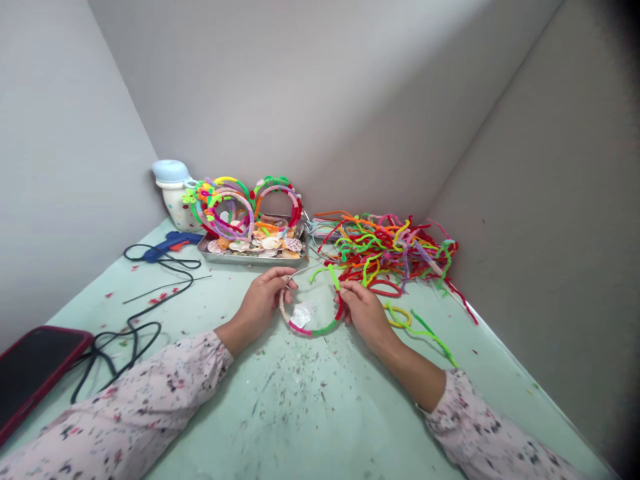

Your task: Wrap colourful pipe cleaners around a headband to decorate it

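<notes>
While 2 bare hands close on it, a thin metal headband hoop point(313, 330) sits partly wrapped in pink, green and tan pipe cleaners.

Left hand point(260, 308) curls around the hoop's left side; right hand point(367, 313) pinches its right side, where green and red pipe cleaners meet the wire. Hoop lies between the hands, above a pale green table point(310, 413) flecked with scraps. Tangled multicoloured pipe cleaners point(385, 250) lie just beyond the right hand. Ahead of the left hand: a steel tray of seashells point(250, 259), with fuzzy wrapped headbands point(235, 207) stacked behind its near edge. Farther left: a blue hot glue gun point(167, 245), a black cord point(150, 293), a phone in a red case point(35, 373).
</notes>
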Motion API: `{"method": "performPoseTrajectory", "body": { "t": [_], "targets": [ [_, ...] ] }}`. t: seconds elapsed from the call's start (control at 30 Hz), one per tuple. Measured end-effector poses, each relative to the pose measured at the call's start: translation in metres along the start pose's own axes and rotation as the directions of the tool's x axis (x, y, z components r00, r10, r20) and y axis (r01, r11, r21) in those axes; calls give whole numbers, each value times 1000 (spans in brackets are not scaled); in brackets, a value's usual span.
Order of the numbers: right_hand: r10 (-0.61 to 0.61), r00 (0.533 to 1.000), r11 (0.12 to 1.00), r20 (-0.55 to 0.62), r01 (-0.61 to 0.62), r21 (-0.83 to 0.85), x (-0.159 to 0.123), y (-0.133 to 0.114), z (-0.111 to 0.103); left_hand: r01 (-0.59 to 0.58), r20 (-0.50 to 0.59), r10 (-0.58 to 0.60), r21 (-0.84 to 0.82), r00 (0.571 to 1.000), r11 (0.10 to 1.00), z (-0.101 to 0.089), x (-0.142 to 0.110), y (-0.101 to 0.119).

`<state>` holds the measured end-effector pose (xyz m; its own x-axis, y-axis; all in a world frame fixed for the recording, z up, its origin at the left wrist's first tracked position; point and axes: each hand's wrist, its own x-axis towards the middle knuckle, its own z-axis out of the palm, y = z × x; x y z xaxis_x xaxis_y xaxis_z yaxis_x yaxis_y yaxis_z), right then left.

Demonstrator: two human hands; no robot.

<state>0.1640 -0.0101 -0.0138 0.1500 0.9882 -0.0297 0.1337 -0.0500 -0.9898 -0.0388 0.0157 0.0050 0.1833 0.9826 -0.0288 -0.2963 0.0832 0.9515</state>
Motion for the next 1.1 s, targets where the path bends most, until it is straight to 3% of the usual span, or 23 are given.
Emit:
{"method": "performPoseTrajectory", "body": {
  "t": [0.13,0.33,0.57,0.8,1.0,1.1],
  "targets": [
    [-61,998,993,-16,59,-101,0,-2,-2,6,1,-6,-4,1000,1000,0,0,0],
    [-123,992,986,11,124,-111,0,-3,-3,-8,10,8,3,1000,1000,-1,1,-1],
    [23,997,1000,79,-22,-17,3,-5,-5,-17,8,17,26,1000,1000,-1,1,-2],
    [57,995,998,83,-60,29,3,-8,-6,-3,12,3,0,1000,1000,-1,1,-2],
    [25,996,998,80,-20,-63,1,-4,-6,5,11,-5,-1,1000,1000,-2,3,-4],
    [-87,995,980,54,95,-175,-3,-3,-5,14,-6,-14,-4,1000,1000,0,3,-2]
  ]
}}
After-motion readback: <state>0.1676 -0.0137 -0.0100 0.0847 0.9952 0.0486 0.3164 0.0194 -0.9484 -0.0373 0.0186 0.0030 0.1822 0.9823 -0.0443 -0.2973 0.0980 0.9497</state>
